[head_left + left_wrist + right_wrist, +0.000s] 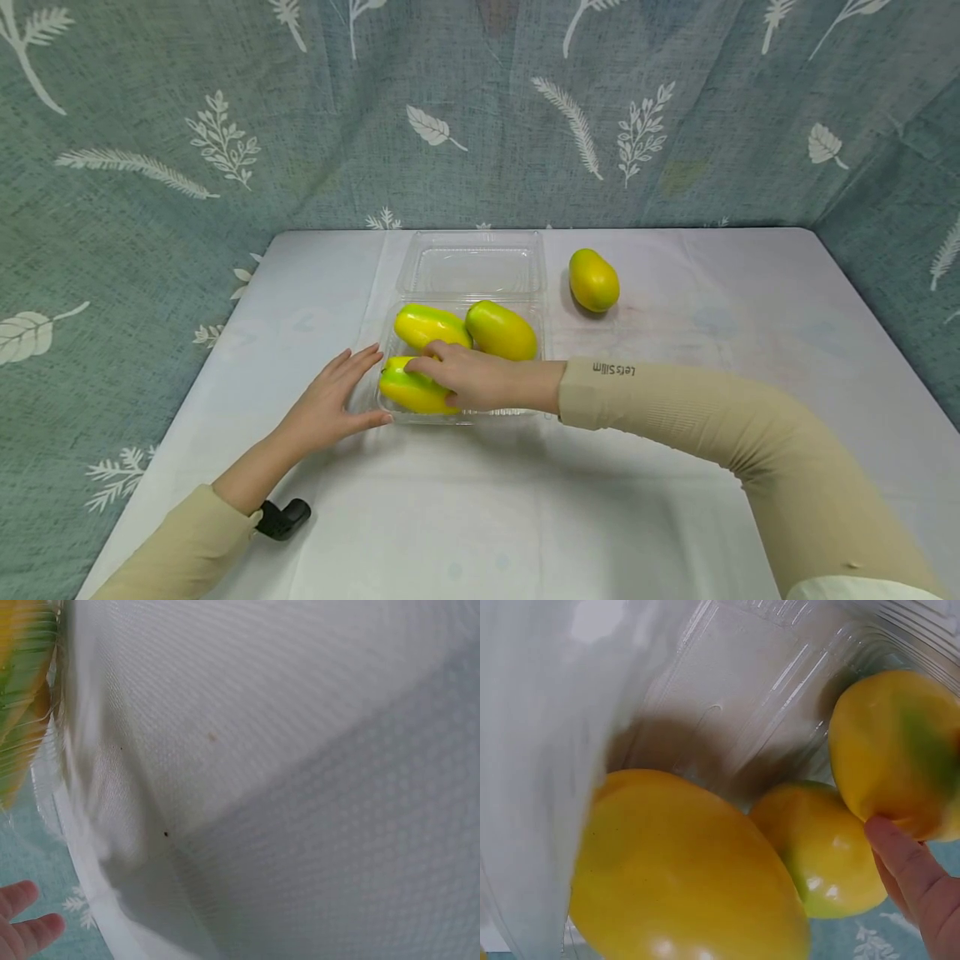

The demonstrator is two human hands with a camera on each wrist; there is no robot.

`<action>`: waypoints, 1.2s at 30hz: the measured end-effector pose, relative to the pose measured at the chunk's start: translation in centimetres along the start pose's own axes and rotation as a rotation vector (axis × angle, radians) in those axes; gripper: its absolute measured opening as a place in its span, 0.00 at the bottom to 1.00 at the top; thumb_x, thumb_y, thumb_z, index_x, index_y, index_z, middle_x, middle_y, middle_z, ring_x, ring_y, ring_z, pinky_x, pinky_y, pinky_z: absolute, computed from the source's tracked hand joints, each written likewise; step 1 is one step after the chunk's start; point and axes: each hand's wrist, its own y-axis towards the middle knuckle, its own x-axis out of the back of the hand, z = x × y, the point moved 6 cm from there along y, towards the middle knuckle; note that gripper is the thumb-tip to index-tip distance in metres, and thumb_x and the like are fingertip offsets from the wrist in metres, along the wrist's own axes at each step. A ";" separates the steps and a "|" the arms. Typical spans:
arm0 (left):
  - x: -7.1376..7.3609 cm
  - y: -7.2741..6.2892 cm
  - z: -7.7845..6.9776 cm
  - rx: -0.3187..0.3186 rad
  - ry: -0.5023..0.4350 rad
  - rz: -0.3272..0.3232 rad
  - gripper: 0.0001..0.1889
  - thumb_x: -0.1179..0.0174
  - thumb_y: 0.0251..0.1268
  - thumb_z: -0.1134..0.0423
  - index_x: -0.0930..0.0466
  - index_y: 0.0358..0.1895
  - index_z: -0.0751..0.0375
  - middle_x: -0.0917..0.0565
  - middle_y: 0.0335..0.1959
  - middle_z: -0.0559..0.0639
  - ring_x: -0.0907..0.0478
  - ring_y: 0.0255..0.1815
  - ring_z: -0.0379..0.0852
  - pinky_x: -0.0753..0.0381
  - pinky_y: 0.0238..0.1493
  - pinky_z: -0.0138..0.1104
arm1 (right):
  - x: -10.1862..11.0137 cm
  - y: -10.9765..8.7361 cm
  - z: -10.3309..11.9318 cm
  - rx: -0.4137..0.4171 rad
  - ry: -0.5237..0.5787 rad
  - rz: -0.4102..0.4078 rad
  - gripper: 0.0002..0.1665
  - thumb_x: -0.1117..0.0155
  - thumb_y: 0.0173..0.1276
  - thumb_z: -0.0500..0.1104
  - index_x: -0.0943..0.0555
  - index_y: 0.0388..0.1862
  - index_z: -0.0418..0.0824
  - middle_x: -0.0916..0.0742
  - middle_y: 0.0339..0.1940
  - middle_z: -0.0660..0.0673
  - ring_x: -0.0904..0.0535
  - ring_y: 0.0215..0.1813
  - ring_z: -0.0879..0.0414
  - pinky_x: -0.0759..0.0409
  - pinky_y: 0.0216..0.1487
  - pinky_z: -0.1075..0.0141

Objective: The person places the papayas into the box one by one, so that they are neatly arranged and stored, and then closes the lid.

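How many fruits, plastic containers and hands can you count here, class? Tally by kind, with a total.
Clear plastic container: 1
Yellow-green fruits: 4 (3 inside it, 1 outside)
Hands, left hand and right hand: 2
Total: 7

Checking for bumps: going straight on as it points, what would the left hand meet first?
The left hand would likely meet the clear container, at its left side; whether they touch is unclear.
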 end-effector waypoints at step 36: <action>0.0 -0.1 0.0 0.017 0.009 0.011 0.46 0.36 0.48 0.41 0.43 0.69 0.57 0.44 0.71 0.55 0.53 0.70 0.66 0.49 0.61 0.64 | 9.0 -5.7 -11.9 -0.329 0.256 -0.302 0.39 0.36 0.60 0.42 0.41 0.68 0.39 0.35 0.68 0.40 0.44 0.70 0.45 0.39 0.67 0.52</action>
